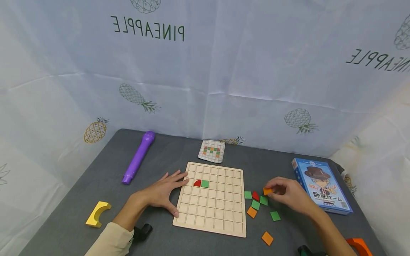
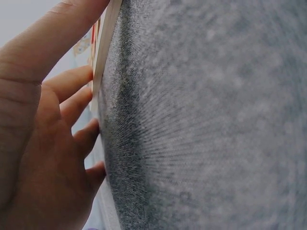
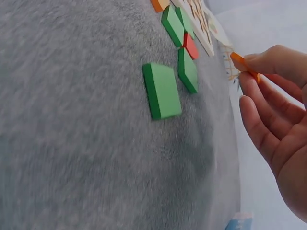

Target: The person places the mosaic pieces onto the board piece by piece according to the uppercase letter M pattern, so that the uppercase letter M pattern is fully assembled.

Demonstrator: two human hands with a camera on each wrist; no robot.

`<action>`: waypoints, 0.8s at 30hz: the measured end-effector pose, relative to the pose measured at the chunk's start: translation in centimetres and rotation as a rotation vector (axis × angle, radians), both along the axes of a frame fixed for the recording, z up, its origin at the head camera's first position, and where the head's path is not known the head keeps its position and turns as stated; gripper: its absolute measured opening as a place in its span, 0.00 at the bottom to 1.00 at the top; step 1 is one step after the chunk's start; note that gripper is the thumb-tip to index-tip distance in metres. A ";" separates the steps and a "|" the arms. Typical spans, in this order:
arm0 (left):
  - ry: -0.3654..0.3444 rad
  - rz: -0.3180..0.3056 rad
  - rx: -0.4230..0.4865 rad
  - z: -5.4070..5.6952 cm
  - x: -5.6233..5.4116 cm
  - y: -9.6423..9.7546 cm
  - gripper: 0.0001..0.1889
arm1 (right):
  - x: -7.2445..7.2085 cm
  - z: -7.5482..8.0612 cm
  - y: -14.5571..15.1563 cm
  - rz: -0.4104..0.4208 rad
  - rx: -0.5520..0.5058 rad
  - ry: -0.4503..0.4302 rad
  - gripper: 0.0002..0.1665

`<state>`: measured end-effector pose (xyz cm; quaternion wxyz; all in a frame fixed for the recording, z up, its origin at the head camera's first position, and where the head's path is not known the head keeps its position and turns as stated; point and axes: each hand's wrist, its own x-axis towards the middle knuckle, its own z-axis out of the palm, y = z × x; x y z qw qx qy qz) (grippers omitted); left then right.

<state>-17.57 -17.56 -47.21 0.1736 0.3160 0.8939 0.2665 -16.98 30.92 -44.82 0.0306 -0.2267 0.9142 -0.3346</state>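
Observation:
A wooden grid board (image 1: 211, 209) lies on the dark table, bearing a red quarter-round tile (image 1: 197, 183) and a green square tile (image 1: 205, 184) side by side. My left hand (image 1: 161, 192) rests at the board's left edge, fingers spread, with thumb and fingertips on the rim; the left wrist view shows the fingers (image 2: 76, 88) along that edge. Right of the board, my right hand (image 1: 289, 193) pinches an orange square tile (image 3: 244, 64) between thumb and fingers. Below it lie loose tiles: several green ones (image 1: 255, 204), a red one (image 1: 255, 196) and two orange ones (image 1: 251, 212).
Behind the board lies a pattern card (image 1: 211, 151) showing coloured squares. A purple microphone-shaped stick (image 1: 139, 156) and a yellow arch block (image 1: 97, 214) lie left. On the right are a blue game box (image 1: 323, 185) and an orange block (image 1: 360, 246). A pineapple-print curtain (image 1: 205, 71) hangs behind.

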 end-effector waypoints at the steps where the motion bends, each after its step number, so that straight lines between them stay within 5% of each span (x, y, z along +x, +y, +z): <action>1: 0.000 0.000 -0.001 0.0 0.0 0.0 0.62 | -0.1 0.0 -0.1 0.005 -0.007 -0.001 0.11; 10: -0.009 0.001 0.004 0.0 0.0 -0.1 0.63 | -1.6 -1.0 -2.3 0.070 -0.125 -0.012 0.09; 24: 0.002 0.002 0.008 0.0 -0.1 0.0 0.63 | -3.8 -1.6 -7.1 0.142 -0.144 -0.064 0.13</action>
